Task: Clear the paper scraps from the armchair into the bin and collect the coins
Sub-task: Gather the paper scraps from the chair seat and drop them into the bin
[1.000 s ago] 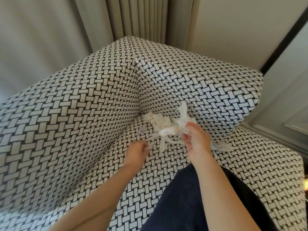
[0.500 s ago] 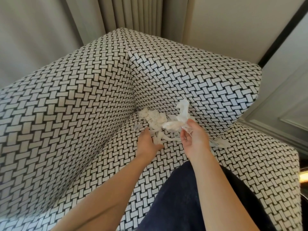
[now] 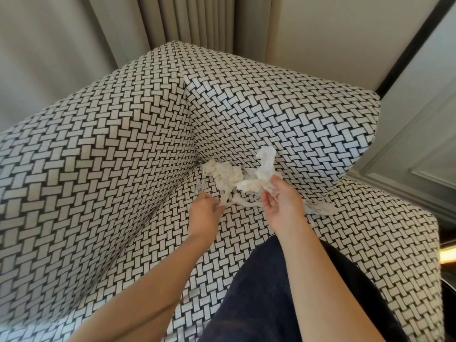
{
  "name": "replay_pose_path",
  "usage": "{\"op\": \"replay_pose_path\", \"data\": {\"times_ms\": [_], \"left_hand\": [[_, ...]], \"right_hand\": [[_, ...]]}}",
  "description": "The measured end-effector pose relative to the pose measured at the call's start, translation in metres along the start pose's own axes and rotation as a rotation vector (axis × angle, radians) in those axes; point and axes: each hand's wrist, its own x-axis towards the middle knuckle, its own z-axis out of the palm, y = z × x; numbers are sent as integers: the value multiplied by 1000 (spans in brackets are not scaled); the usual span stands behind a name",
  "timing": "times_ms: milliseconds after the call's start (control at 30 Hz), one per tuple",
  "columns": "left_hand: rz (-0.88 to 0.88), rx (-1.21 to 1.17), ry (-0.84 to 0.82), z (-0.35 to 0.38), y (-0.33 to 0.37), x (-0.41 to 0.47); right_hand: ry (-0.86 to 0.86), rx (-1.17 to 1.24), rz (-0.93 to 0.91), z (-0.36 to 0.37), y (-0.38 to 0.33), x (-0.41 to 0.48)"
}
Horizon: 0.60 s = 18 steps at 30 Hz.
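Note:
A heap of white paper scraps (image 3: 229, 175) lies in the back corner of the armchair seat (image 3: 357, 233), which is covered in a black-and-white weave pattern. My right hand (image 3: 281, 203) holds a crumpled bunch of scraps (image 3: 264, 169) lifted just above the heap. My left hand (image 3: 206, 212) reaches under the heap's near edge and pinches loose strips (image 3: 228, 199). A small printed scrap (image 3: 199, 188) lies on the seat just beyond my left hand. Another flat scrap (image 3: 320, 209) lies to the right of my right hand. No coins or bin are in view.
The armchair's left arm (image 3: 86, 169) and its back cushion (image 3: 283, 114) wall in the corner. Curtains (image 3: 197, 21) hang behind the chair. A panelled wall (image 3: 419, 144) stands to the right. My dark-clothed knee (image 3: 283, 292) rests on the seat front.
My left hand moved forward from the bare seat to the heap and took hold of loose strips. My right hand stayed at the heap, still holding its bunch.

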Motion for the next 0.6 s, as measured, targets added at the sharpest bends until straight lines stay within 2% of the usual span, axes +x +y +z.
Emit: {"op": "replay_pose_path", "data": {"times_ms": [200, 467, 600], "left_hand": [[-43, -42, -40, -25, -3, 1], [11, 40, -128, -56, 5, 9], [46, 114, -226, -74, 13, 11]], "right_hand": [[-22, 15, 13, -1, -1, -7], [-35, 16, 26, -6, -2, -14], [-51, 17, 1, -8, -2, -17]]}}
